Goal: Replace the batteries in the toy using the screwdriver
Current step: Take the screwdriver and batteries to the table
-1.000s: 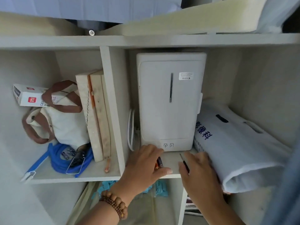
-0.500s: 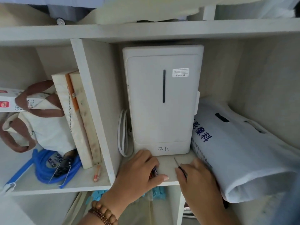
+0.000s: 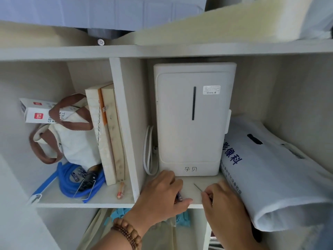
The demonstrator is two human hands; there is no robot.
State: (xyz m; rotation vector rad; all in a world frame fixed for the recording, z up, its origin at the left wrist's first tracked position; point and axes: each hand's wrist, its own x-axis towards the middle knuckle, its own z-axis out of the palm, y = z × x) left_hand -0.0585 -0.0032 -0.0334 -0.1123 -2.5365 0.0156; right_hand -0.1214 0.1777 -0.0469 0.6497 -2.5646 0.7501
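My left hand (image 3: 162, 193) rests on the shelf board (image 3: 191, 188) in front of a white appliance, with its fingers curled over batteries (image 3: 179, 196), whose dark and red ends show under the fingers. My right hand (image 3: 221, 201) lies beside it, pinching a thin screwdriver (image 3: 198, 187) whose metal tip points up and left over the board. No toy is visible in this view.
A tall white appliance (image 3: 193, 120) fills the back of the compartment, with a white cord (image 3: 148, 150) at its left. A rolled white printed bag (image 3: 270, 174) lies at right. The left compartment holds books (image 3: 106, 134), a canvas bag (image 3: 72, 141), a blue hose (image 3: 72, 183) and an orange screwdriver (image 3: 120, 190).
The camera view has shifted slightly. Both hands stay on the shelf board, the left over the batteries and the right on the screwdriver.
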